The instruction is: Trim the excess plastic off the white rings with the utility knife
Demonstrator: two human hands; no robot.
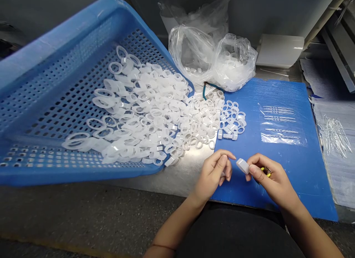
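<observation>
My right hand (270, 175) pinches a white plastic ring (243, 165) between thumb and fingers. Tucked in the same hand is a small tool with yellow handles (266, 172); its kind is mostly hidden by the fingers. Just left of the ring, my left hand (213, 173) is curled, its index finger reaching toward the ring without touching it. A bit of something whitish shows under the left fingers, too covered to name. Both hands are over the near part of a blue mat (288, 176). More white rings (233, 119) lie on the mat's far left corner.
A tilted blue perforated basket (69, 65) spills a heap of white rings (155, 114) onto the metal table (177, 176). Clear bags (235, 62) with white pieces stand behind. Flat clear packets (283, 134) with slim metallic rods lie on the mat; loose rods (337, 136) lie at right.
</observation>
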